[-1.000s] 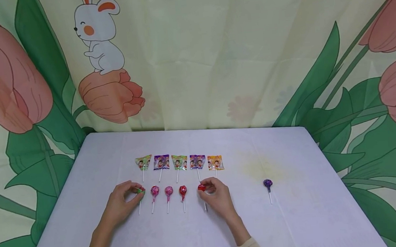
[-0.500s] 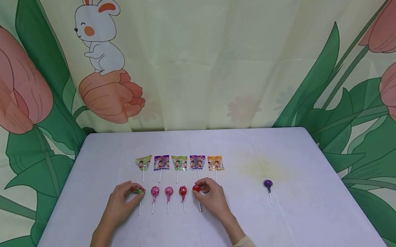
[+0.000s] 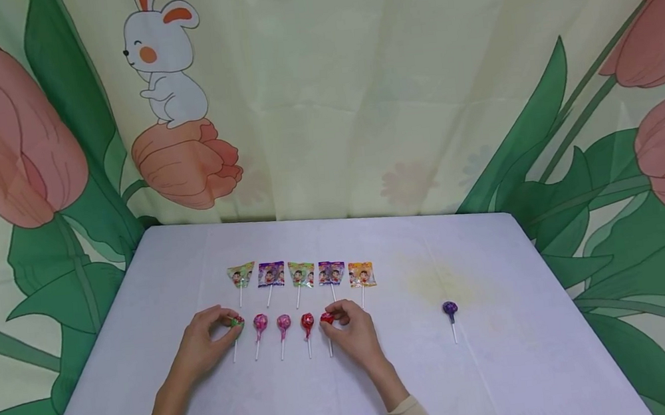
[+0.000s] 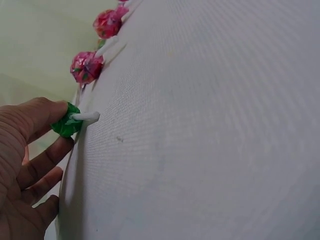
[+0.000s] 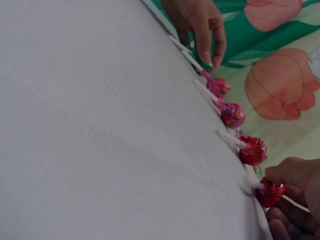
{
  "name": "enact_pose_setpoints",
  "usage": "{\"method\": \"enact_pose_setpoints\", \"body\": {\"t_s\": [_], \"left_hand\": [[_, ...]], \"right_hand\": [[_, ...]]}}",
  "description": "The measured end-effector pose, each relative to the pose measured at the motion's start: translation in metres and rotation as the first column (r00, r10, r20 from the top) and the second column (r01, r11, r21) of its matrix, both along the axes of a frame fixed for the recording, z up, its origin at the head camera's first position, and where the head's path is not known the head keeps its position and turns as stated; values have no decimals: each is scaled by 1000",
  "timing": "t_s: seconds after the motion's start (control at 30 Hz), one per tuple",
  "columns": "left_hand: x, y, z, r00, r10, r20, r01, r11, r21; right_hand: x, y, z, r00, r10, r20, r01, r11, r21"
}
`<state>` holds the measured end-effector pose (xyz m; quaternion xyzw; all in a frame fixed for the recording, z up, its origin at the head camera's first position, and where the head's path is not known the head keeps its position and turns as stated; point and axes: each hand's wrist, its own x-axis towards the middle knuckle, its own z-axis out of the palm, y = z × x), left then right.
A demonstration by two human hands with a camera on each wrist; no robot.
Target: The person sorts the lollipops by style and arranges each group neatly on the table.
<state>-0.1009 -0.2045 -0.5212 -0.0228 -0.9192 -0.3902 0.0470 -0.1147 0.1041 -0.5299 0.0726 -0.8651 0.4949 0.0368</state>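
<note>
At the left end of the near row, my left hand point(image 3: 204, 340) pinches a green-wrapped lollipop point(image 4: 67, 121) by its round head between thumb and fingers. My right hand point(image 3: 355, 331) pinches a red lollipop point(image 5: 270, 192) by the head at the row's right end, its white stick pointing toward me. Between the hands lie two pink lollipops, the left pink one point(image 3: 260, 322) and the right pink one point(image 3: 283, 322), then another red lollipop point(image 3: 307, 322), close beside the one in my right hand.
Behind them runs a row of flat-wrapped lollipops, from a green packet point(image 3: 241, 274) to an orange packet point(image 3: 362, 274). A purple lollipop point(image 3: 450, 308) lies alone to the right on the white-covered table point(image 3: 522, 363). A printed curtain point(image 3: 328, 101) hangs behind.
My right hand has slid left with its red lollipop, bringing it closer to the other red one. My left hand has stayed in place.
</note>
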Motion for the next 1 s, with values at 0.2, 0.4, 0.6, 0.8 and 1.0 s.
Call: {"method": "enact_pose_setpoints", "body": {"t_s": [0.2, 0.4, 0.6, 0.8, 1.0], "left_hand": [[0, 0, -1, 1000, 0, 0, 0, 1000, 1], [-1, 0, -2, 1000, 0, -6, 0, 1000, -5], [-1, 0, -3, 1000, -3, -16, 3, 1000, -13], [0, 0, -2, 1000, -6, -24, 5, 1000, -18], [-1, 1, -1, 999, -10, -32, 10, 1000, -22]], "right_hand": [[3, 4, 0, 1000, -3, -13, 3, 1000, 1], [8, 11, 0, 999, -9, -37, 9, 1000, -16], [13, 19, -2, 999, -25, -35, 24, 999, -27], [15, 29, 0, 998, -61, -11, 60, 998, -24], [16, 42, 3, 996, -85, -22, 85, 996, -23]]}}
